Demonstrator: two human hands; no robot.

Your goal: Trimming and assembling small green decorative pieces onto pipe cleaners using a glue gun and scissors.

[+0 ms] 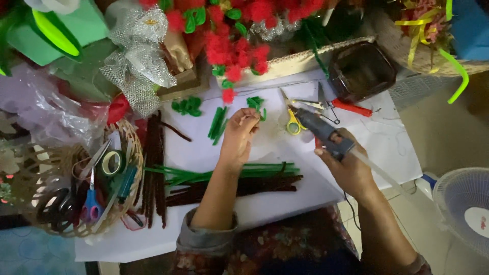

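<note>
Far left: a woven basket [133, 133] stands on the white paper sheet [285, 203] that covers the work surface. The basket holds blue-handled scissors [92, 203], a roll of tape [111, 163] and other tools too dark to identify.

Just right of the basket, a row of dark brown pipe cleaners [154, 168] lies upright in the view. A second bundle of brown pipe cleaners [239, 187] lies crosswise, with long green pipe cleaners [224, 172] touching its upper edge. The left forearm passes over both bundles.

Above these, short green pieces [218, 122] and small green curled bits [187, 106] lie loose on the sheet.

Centre: the left hand [238, 136] is raised slightly over the sheet. Its thumb and fingertips are pressed together, pinching a small green piece [256, 104]. This piece sits at the fingertips, just left of the glue gun's nozzle.

Right of centre: yellow-handled scissors [292, 119] lie on the sheet, partly under the glue gun [323, 132]. The right hand [346, 168] is closed around the gun's grip, nozzle aimed up and left toward the pinched piece. Red-handled pliers [346, 107] lie beyond it.

Upper right: a dark plastic container [362, 70] stands at the sheet's edge. Lower right: a white fan [466, 211] stands on the floor.
</note>
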